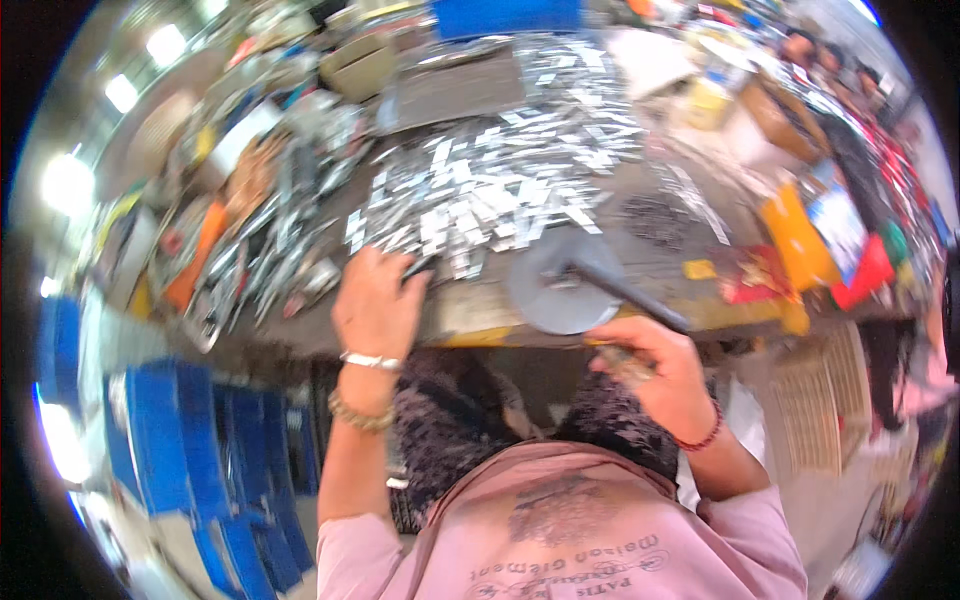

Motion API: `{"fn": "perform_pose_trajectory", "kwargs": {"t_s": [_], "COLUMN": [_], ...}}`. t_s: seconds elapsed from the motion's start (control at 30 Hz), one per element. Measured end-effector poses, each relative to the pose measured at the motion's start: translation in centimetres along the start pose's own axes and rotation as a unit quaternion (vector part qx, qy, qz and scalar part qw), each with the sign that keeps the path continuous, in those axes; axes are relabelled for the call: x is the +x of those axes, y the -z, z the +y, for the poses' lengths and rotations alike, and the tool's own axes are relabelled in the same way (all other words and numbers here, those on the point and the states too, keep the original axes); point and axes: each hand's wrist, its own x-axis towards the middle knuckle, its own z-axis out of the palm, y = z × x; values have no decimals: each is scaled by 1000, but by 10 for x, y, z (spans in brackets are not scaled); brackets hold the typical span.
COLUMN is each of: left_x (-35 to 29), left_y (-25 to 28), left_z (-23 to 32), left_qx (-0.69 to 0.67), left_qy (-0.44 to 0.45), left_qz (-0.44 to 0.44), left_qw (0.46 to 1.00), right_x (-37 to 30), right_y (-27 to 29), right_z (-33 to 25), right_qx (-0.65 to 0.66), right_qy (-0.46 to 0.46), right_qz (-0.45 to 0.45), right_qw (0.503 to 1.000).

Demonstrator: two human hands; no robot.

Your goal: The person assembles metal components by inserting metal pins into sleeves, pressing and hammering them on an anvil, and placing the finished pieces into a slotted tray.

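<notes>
My left hand (378, 305) is at the near edge of a spread of flat shiny metal strips (480, 205). Its fingers are curled, with a small dark piece (418, 266) at the thumb and fingertips; blur hides its kind. Just in front of the bench edge, my right hand (655, 368) is closed around a small brownish, glinting bundle (627, 363) that I cannot make out. Between the hands, a grey round plate (540, 300) lies on the bench, and a dark rod-like handle (630, 297) rests across it, reaching toward my right hand.
Long metal tools (285, 225) are heaped at the left. A shallow tray (455, 90) lies behind the strips. Dark thin pieces (652, 222), orange packets (798, 235) and a cardboard box (780, 120) are at the right. Blue bins (170, 440) stand below left, beside a beige crate (805, 400).
</notes>
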Motion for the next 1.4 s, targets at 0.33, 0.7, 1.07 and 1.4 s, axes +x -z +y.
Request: {"fn": "perform_pose_trajectory", "kwargs": {"t_s": [0.33, 0.7, 1.07, 1.4], "left_x": [-6, -27, -19, -13], "left_y": [10, 9, -21, -8], "left_z": [-6, 47, 99, 87], "left_qx": [-85, -721, -523, -294], "left_qy": [58, 267, 132, -18], "left_qz": [-14, -91, -168, -121], "left_qw": [995, 632, 825, 948], "right_x": [36, 114, 71, 50], "right_y": [111, 176, 116, 23], "right_z": [26, 70, 16, 8], "right_qx": [-348, -556, -463, -401], "right_qy": [84, -56, 44, 292], "right_qz": [214, 209, 171, 30], "right_qw": [909, 802, 869, 868]}}
